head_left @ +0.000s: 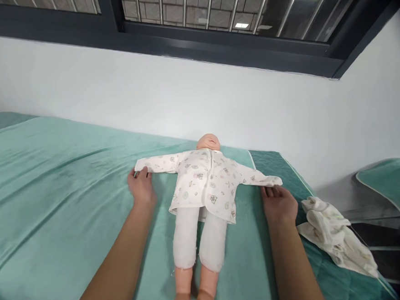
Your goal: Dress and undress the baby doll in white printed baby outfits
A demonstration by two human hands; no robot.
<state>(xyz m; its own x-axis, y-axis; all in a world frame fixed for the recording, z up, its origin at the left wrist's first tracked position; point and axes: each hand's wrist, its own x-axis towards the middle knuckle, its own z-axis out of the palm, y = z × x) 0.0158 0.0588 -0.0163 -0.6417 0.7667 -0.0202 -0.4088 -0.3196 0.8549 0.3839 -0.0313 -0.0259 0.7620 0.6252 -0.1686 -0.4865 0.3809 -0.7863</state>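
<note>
A baby doll (209,141) lies on its back on the green bed cover, head toward the wall and feet toward me. It wears a white patterned baby shirt (198,179) with both sleeves stretched out sideways. White padded cloth covers its upper legs; the lower legs and feet are bare. My left hand (141,186) has its fingers closed on the lower edge of the left-hand sleeve near the cuff. On the other side, my right hand (279,203), palm turned up, grips the right-hand sleeve near its end. Parts of the fingertips are hidden by the cloth.
A crumpled white cloth (338,235) lies at the right on the darker green quilted cover (339,290). The light green cover (54,181) has folds on the left. Behind is a white wall (156,94) below a dark window frame (227,47).
</note>
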